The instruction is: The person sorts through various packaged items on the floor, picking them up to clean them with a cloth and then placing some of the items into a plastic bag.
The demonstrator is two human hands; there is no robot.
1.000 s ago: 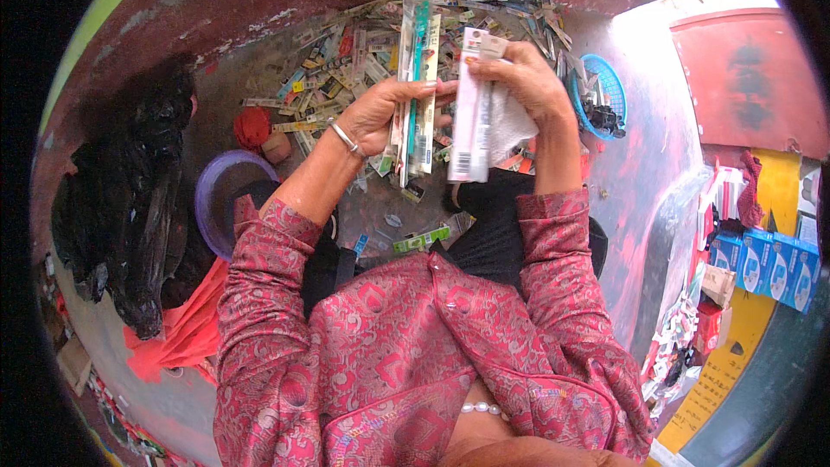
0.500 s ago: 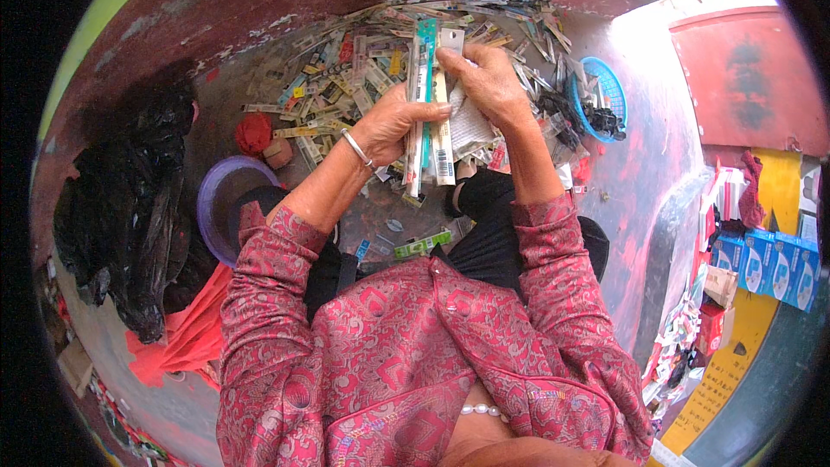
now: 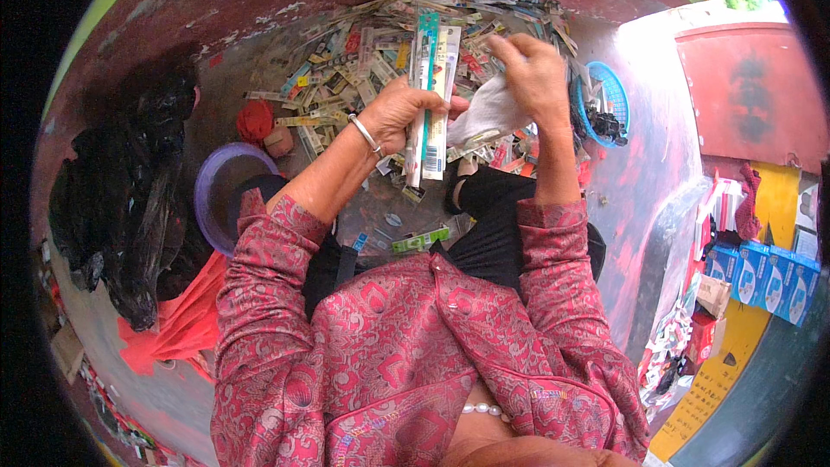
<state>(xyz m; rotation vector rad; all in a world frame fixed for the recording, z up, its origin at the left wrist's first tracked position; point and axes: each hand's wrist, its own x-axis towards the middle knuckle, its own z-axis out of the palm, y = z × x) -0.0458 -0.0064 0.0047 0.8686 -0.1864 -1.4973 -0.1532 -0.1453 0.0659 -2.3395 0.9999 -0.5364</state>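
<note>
My left hand is closed round a small bunch of long, narrow, flat packages, held upright in front of me. They have clear sleeves, with teal and pale cream strips showing. My right hand is just right of the bunch, apart from it, its thumb and forefinger raised. A greyish-white cloth hangs from its lower fingers, which are partly hidden. Beyond both hands, a wide heap of similar narrow packages is spread over the floor against the wall.
Left of my knees stands a purple basin, beside black plastic bags and a red bag. A red ball-like bundle lies by the heap. On the right are a blue basket with dark scraps and several blue boxes.
My right hand has drawn away to the right from the top of the packages, and the cloth has swung out with it. My left hand keeps its grip, nearly in place.
</note>
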